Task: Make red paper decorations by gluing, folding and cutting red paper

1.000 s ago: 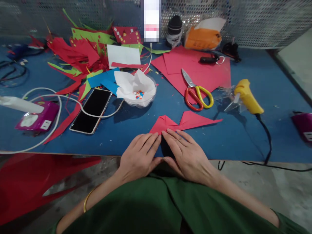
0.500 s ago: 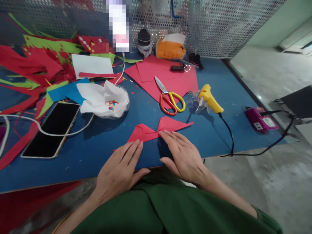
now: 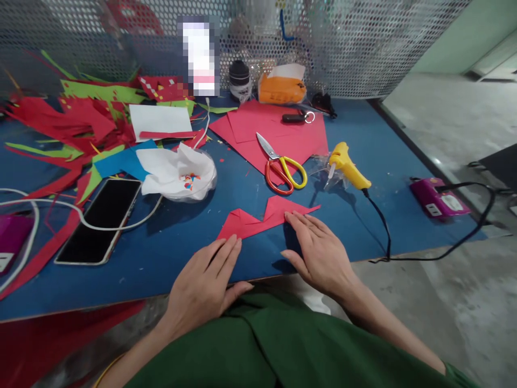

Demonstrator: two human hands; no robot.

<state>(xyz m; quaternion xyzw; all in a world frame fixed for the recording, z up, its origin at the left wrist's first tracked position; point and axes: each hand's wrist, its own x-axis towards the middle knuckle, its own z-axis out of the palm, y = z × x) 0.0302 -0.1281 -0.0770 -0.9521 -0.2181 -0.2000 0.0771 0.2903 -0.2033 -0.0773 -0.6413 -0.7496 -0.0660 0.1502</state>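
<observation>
A folded piece of red paper (image 3: 262, 220) lies flat near the table's front edge, with two raised points and a notch between them. My left hand (image 3: 204, 277) presses its outstretched fingertips on the paper's left end, hiding that corner. On the right part of its lower edge rest the fingers of my right hand (image 3: 317, 250), stretched out with the thumb apart. Just beyond the paper are scissors (image 3: 279, 164) with one red and one yellow handle, partly over red sheets (image 3: 242, 126).
A yellow glue gun (image 3: 347, 164) with a black cord lies to the right, near a purple box (image 3: 440, 198). At left are a phone (image 3: 99, 221), a white cable, a paper-lined bowl (image 3: 205, 180) and heaped paper scraps (image 3: 89, 121). A perforated metal panel (image 3: 347, 48) stands behind.
My right hand has slid rightward along the lower edge of the red paper. My left hand stays on the left end. The camera view has shifted slightly.
</observation>
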